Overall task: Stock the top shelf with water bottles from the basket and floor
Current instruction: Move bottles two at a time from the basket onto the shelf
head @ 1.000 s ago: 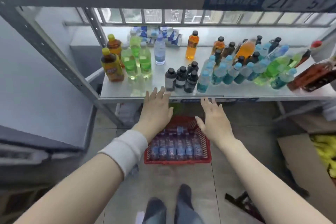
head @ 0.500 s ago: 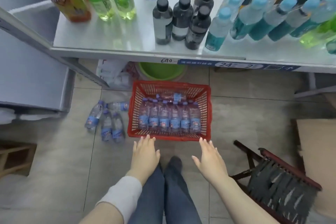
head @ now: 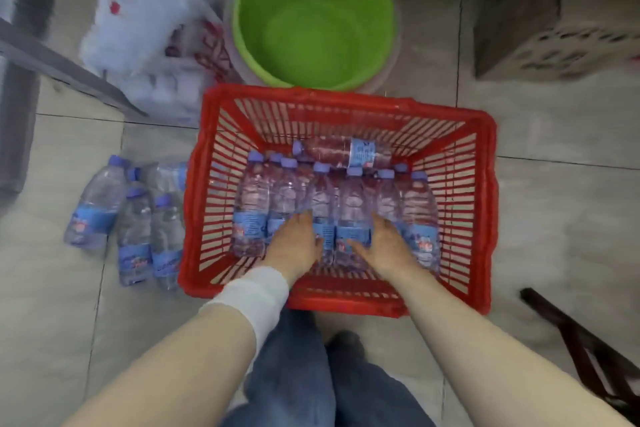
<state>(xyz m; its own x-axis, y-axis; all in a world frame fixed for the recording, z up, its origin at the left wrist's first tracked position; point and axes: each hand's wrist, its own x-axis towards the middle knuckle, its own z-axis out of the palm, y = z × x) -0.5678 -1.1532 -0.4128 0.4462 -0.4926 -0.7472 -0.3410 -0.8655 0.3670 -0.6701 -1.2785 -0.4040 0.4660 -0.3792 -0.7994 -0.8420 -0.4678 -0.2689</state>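
Both hands dropped from above the basket's near rim in the earlier frame to inside it now; camera has tipped down and closed in, so the shelf board with the drinks has left the view.

- Left hand (head: 296, 246): palm down on the water bottles (head: 353, 204) in the red basket (head: 486, 204), left of the row's middle. Fingertips dip in among the bottles. Can't tell whether the fingers have closed on one; the frame is motion-blurred. White wristband (head: 252, 295) on that wrist.
- Right hand (head: 384, 246): palm down on the same row, right of middle, thumb splayed in toward the left hand. Grip can't be told here either.
- A couple of bottle labels show between the two hands. No bottle is lifted.

Bottles in the basket lie side by side in a row on its floor, caps pointing away from the person. One more, the crosswise bottle (head: 346, 151), lies against the far wall, beyond the caps.

Floor bottles (head: 135, 225): a small cluster lying on the tiles just left of the basket, the nearest ones close against its left wall.

Around it:
- green basin (head: 311, 21) behind the basket, touching or nearly touching the far rim
- white plastic bag (head: 145, 28) left of the basin
- grey shelf leg (head: 52, 66) running diagonally at far left
- cardboard box (head: 561, 21) at top right
- dark wooden frame (head: 581, 340) at lower right
- person's jeans (head: 294, 374) at bottom centre, right against the near rim
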